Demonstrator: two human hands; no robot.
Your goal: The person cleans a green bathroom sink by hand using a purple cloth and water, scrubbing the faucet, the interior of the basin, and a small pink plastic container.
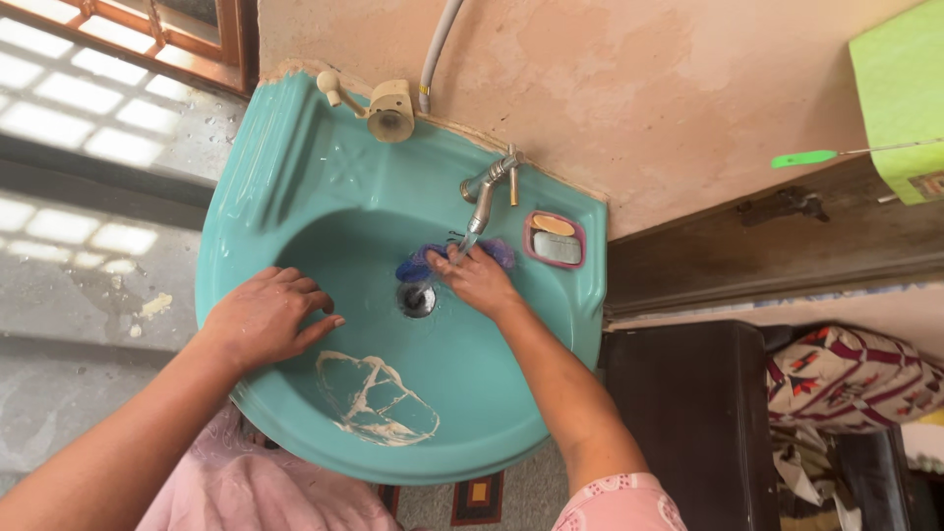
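Right hand (pixel 479 278) presses a blue scrubber (pixel 418 264) in a closed grip beside the drain (pixel 416 299), under the metal tap (pixel 484 197). Left hand (pixel 264 317) lies flat, fingers spread, on the teal washbasin (pixel 295 187) rim. Soap tray (pixel 555 239) sits right of the tap.

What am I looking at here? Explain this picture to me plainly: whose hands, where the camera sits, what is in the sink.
The camera sits on a person's head and looks straight down, so both arms are that person's own. Below is a teal washbasin fixed to a wall. The left hand rests flat on the basin's inner slope. The right hand presses a blue scrubbing cloth beside the drain, under the metal tap. A soap dish sits on the rim. A pale smear marks the near side.
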